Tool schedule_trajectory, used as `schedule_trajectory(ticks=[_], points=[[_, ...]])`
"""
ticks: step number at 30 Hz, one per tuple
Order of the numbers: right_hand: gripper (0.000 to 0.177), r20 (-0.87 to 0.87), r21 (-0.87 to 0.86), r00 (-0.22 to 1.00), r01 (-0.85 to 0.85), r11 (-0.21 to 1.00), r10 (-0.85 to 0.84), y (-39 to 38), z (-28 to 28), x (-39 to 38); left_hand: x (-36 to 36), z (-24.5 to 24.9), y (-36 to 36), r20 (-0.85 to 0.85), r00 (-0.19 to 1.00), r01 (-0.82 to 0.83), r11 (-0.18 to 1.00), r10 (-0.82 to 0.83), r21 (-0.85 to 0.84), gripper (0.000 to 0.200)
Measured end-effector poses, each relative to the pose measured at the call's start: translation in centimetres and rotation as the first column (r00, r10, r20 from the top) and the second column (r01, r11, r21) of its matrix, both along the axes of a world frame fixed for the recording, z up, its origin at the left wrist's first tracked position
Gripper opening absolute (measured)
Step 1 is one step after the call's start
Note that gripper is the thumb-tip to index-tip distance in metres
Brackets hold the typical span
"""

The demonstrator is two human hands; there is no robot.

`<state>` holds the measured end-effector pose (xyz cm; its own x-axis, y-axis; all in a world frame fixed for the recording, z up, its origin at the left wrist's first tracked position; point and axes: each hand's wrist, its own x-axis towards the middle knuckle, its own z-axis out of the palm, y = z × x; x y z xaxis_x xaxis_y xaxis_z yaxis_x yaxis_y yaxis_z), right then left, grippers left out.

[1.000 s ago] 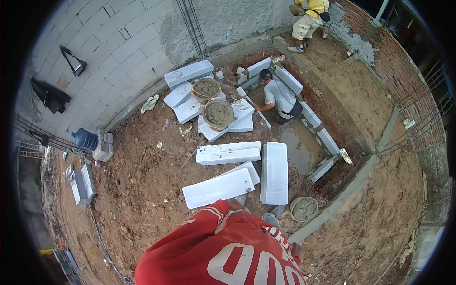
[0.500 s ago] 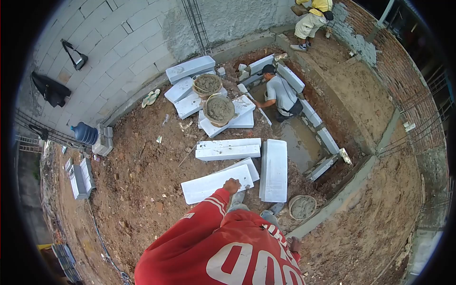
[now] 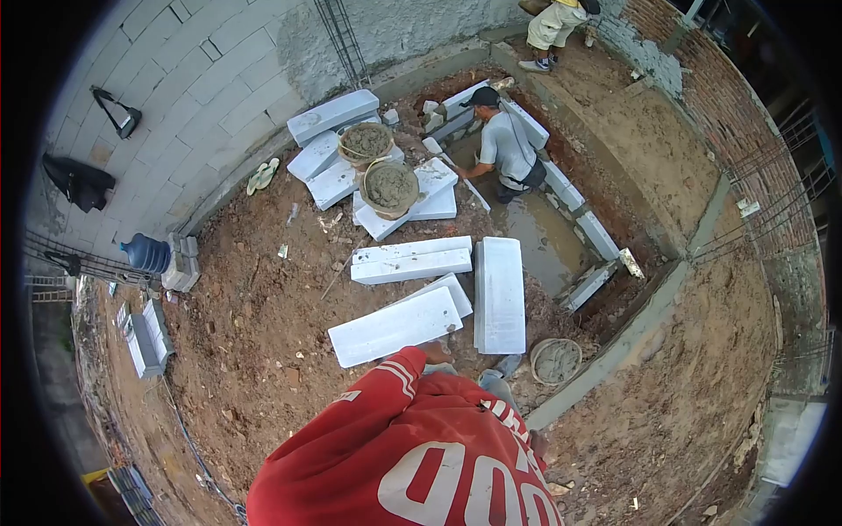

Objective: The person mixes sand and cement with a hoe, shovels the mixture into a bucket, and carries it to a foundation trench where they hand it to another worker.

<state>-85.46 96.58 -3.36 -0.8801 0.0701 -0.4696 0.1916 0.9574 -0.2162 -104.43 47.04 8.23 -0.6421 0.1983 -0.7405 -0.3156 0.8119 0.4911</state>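
Note:
My left hand (image 3: pixel 437 352) is at the end of the red sleeve, just below the near white block (image 3: pixel 395 326) and by my leg. Its fingers are too small and partly hidden to read. Only a sliver of my right hand (image 3: pixel 538 442) shows beside the sweatshirt's right side, its fingers out of sight. Another white block lies partly under the near one. To the right lies a long pair of white blocks (image 3: pixel 501 294), and behind is another pair (image 3: pixel 411 260). A bucket of mortar (image 3: pixel 556 361) stands right of my feet.
Two mortar buckets (image 3: pixel 389 188) rest on stacked blocks farther back. A co-worker (image 3: pixel 510 145) bends inside a wet, block-lined pit (image 3: pixel 548 250); another person (image 3: pixel 553 31) stands at the far edge. A blue water jug (image 3: pixel 147 253) and a cable (image 3: pixel 189 438) are at left.
My left hand has drawn down off the near block's face toward my leg. The view has shifted slightly, and the co-worker in the pit stays bent in the same spot.

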Motion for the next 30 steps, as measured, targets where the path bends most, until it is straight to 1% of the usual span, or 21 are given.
schedule_trajectory(ticks=[1, 3, 4, 6, 7, 8, 9, 10, 11, 12, 14, 15, 16, 17, 18, 20, 21, 23, 27, 29, 30], points=[[0.028, 0.006, -0.010, 1.000, 0.026, 1.000, -0.026, 0.0, 0.3, 0.0, 0.3, -0.5, -0.2, 0.004, 1.000, 0.002, 1.000, -0.002, 0.003, 0.068], [0.029, 0.014, -0.020, 0.999, 0.051, 0.999, -0.051, -0.6, 2.2, -1.1, 0.7, -1.5, -0.8, 0.151, 0.953, -0.268, 0.963, 0.261, 0.021, 0.066], [0.030, 0.060, -0.036, 0.996, 0.062, 0.997, -0.060, -1.4, 4.7, -2.2, 0.9, -1.5, -1.0, 0.153, 0.953, -0.270, 0.963, 0.263, 0.022, 0.066], [0.030, 0.108, -0.048, 0.992, 0.071, 0.996, -0.066, -2.3, 7.2, -3.5, 1.1, -1.5, -1.4, 0.068, 0.897, -0.427, 0.895, 0.438, -0.127, 0.058], [0.028, 0.104, -0.011, 0.995, -0.005, 1.000, 0.006, -2.6, 7.9, -3.9, 1.0, -1.7, -1.5, 0.056, 0.884, -0.451, 0.878, 0.464, -0.161, 0.047], [0.026, 0.103, 0.025, 0.992, -0.080, 0.996, 0.077, -2.3, 7.7, -3.9, 1.0, -1.7, -1.6, 0.058, 0.883, -0.453, 0.877, 0.466, -0.160, 0.047], [0.026, 0.104, 0.028, 0.991, -0.083, 0.996, 0.080, -2.1, 7.6, -3.7, 0.9, -1.6, -1.8, 0.028, 0.894, -0.439, 0.887, 0.447, -0.141, 0.046], [0.025, 0.087, -0.203, 0.985, 0.165, 0.965, -0.150, -2.1, 7.3, -3.6, 0.8, -1.5, -2.0, -0.004, 0.904, -0.425, 0.897, 0.428, -0.122, 0.045], [0.025, 0.123, -0.420, 0.921, 0.386, 0.821, -0.370, -2.0, 6.7, -3.4, 0.7, -1.4, -2.2, -0.036, 0.913, -0.409, 0.907, 0.407, -0.104, 0.044], [0.025, 0.121, -0.417, 0.921, 0.386, 0.823, -0.371, -1.7, 6.2, -3.4, 0.5, -1.4, -2.3, -0.035, 0.913, -0.408, 0.907, 0.407, -0.102, 0.044], [0.031, 0.197, -0.509, 0.895, 0.442, 0.738, -0.401, -1.3, 6.0, -3.6, 0.3, -1.6, -2.3, -0.044, 0.906, -0.424, 0.903, 0.422, -0.068, 0.045], [0.031, 0.195, -0.507, 0.895, 0.443, 0.740, -0.402, -1.2, 6.3, -3.8, 0.1, -1.8, -2.3, -0.043, 0.906, -0.423, 0.904, 0.421, -0.064, 0.045], [0.033, 0.233, -0.511, 0.861, 0.504, 0.697, -0.452, -1.3, 6.5, -3.9, -0.1, -2.0, -2.2, -0.026, 0.897, -0.442, 0.895, 0.441, -0.052, 0.044], [0.035, 0.271, -0.513, 0.823, 0.562, 0.649, -0.499, -1.9, 7.4, -4.4, -0.2, -2.3, -2.1, -0.010, 0.887, -0.461, 0.887, 0.461, -0.041, 0.043], [0.035, 0.269, -0.510, 0.822, 0.564, 0.649, -0.502, -2.6, 8.8, -5.0, -0.2, -2.4, -1.9, -0.008, 0.889, -0.458, 0.888, 0.458, -0.038, 0.043], [0.034, 0.511, -0.421, 0.472, 0.866, 0.270, -0.718, -4.5, 12.4, -6.6, -0.5, -2.6, -1.4, -0.033, 0.880, -0.474, 0.880, 0.473, -0.034, 0.043], [0.034, 0.509, -0.421, 0.470, 0.866, 0.268, -0.721, -5.2, 13.4, -6.8, -0.6, -2.6, -1.1, -0.032, 0.882, -0.472, 0.881, 0.471, -0.032, 0.043], [0.031, 0.501, -0.461, 0.410, 0.872, 0.166, -0.763, -6.0, 14.5, -6.9, -0.7, -2.3, -0.7, -0.050, 0.895, -0.445, 0.895, 0.444, -0.023, 0.044], [0.028, 0.470, -0.458, 0.443, 0.862, 0.218, -0.764, -6.8, 15.7, -6.9, -1.1, -1.0, -0.3, -0.053, 0.922, -0.384, 0.923, 0.383, -0.009, 0.049], [0.026, 0.413, -0.410, 0.523, 0.838, 0.360, -0.746, -6.7, 16.2, -6.9, -1.2, -0.8, -0.1, -0.024, 0.921, -0.389, 0.921, 0.389, -0.026, 0.050], [0.026, 0.405, -0.406, 0.536, 0.831, 0.380, -0.741, -6.7, 16.3, -6.8, -1.2, -1.2, -0.2, -0.024, 0.922, -0.386, 0.922, 0.386, -0.026, 0.050]])
